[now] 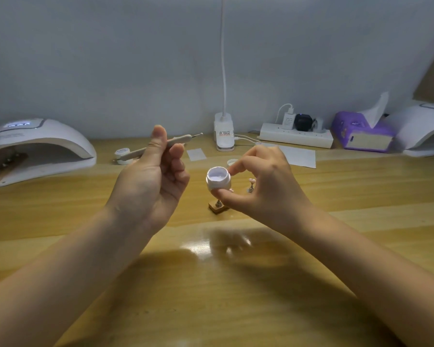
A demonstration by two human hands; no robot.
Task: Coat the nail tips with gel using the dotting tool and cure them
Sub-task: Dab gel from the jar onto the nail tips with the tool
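Looks like the loading step: the left hand (pixel 156 176) is pinching the dotting tool (pixel 161 146) up in the air, and the right hand (pixel 258 186) is gripping the open gel jar (pixel 217 180) just over the nail tips (pixel 251 182) on their stand (pixel 218 207). Next it's probably dipping the ball end into the jar, carefully, since the stand is sitting right underneath. Curing lamps (pixel 35 146) are waiting at both sides, with another small pot (pixel 122 156) behind the tool.

You have open table (pixel 211 284) in front, between and under your forearms. Past your hands, the nail stand (pixel 218 206) stands just under the jar (pixel 218 181), blocking a straight drop. The left lamp (pixel 35 149) and right lamp (pixel 426 131) close off the sides; clip light (pixel 224 132), power strip (pixel 296 138) and tissues (pixel 361 134) line the back.
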